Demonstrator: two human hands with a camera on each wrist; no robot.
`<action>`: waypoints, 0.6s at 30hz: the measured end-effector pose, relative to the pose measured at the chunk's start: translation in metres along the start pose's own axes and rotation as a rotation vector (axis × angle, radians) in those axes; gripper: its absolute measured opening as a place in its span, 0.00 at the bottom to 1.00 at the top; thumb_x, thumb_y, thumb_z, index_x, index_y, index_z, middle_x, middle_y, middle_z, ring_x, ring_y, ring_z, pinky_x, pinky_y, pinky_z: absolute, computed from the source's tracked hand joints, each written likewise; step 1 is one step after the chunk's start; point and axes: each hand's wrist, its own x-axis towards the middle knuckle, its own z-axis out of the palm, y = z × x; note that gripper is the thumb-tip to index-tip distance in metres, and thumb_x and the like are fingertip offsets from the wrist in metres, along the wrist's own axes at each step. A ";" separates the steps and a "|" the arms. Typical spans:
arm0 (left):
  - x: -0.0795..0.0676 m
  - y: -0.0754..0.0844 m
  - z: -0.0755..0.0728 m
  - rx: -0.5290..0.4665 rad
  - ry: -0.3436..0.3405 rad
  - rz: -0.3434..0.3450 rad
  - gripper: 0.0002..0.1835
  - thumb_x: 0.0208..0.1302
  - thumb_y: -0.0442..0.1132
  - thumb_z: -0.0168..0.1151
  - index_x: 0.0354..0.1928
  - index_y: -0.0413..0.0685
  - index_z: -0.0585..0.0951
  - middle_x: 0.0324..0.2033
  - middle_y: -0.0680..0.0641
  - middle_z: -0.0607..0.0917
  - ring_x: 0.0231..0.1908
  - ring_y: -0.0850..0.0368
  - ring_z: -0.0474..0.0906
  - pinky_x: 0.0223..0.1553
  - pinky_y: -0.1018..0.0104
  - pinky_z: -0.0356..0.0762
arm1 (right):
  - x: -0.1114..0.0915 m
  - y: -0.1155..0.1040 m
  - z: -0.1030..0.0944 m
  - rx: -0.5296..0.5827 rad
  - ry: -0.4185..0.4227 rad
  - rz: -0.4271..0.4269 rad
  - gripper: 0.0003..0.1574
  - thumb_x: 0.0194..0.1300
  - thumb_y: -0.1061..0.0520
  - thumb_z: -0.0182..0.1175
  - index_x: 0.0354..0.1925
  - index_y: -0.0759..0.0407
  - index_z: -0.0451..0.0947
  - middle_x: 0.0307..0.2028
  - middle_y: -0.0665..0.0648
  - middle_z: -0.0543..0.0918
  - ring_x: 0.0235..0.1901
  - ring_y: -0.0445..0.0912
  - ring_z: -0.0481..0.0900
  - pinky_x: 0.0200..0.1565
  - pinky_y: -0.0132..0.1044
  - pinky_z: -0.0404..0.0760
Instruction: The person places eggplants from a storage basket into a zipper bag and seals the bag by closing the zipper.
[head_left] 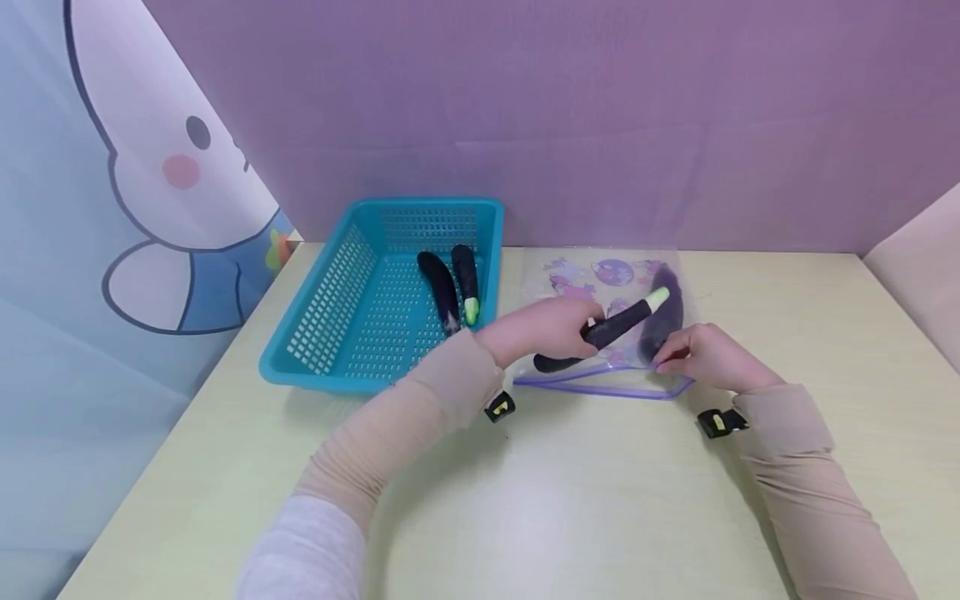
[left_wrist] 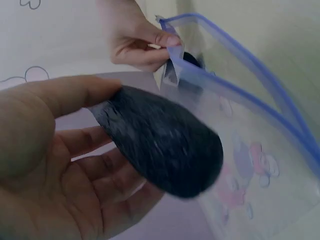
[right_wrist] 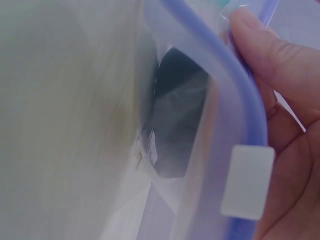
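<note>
Eggplant (head_left: 624, 323) slants, green end pointing forward-right, left fingers (left_wrist: 122, 187) gripping it, right fingers (right_wrist: 265, 47) pinching bag (head_left: 538, 287)

Black eggplant (head_left: 623, 324) tipped pale green, teal basket (head_left: 390, 296), clear purple-rimmed bag (head_left: 581, 290) with pink-and-purple print, mauve backdrop (head_left: 570, 108)

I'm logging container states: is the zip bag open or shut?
Open: purple edges of the bag stand apart, the right hand gripping one.

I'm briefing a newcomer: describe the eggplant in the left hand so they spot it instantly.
Right of the turquoise basket lies a clear bag with a purple edge. Over it, the left hand grips the eggplant, pale green at one end. Unlike the two basket eggplants, it's held.
</note>
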 end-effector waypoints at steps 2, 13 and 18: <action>-0.002 0.003 0.003 0.066 -0.004 -0.001 0.15 0.63 0.38 0.59 0.51 0.44 0.76 0.37 0.52 0.80 0.34 0.61 0.74 0.40 0.72 0.71 | 0.000 -0.001 0.000 -0.003 -0.003 0.003 0.03 0.53 0.65 0.68 0.28 0.58 0.86 0.29 0.54 0.86 0.29 0.36 0.77 0.33 0.28 0.76; -0.013 0.016 0.025 0.373 0.018 -0.035 0.10 0.67 0.38 0.55 0.49 0.49 0.77 0.42 0.51 0.82 0.40 0.59 0.77 0.43 0.65 0.77 | 0.000 -0.006 -0.002 0.015 -0.032 0.090 0.02 0.53 0.65 0.68 0.25 0.62 0.84 0.21 0.50 0.78 0.19 0.38 0.64 0.22 0.29 0.64; -0.014 0.017 0.039 0.456 0.026 -0.054 0.16 0.67 0.35 0.55 0.55 0.51 0.76 0.46 0.50 0.82 0.45 0.58 0.77 0.43 0.65 0.79 | 0.000 -0.005 -0.001 0.009 -0.026 0.063 0.08 0.53 0.71 0.62 0.29 0.62 0.85 0.30 0.60 0.85 0.29 0.45 0.76 0.29 0.30 0.73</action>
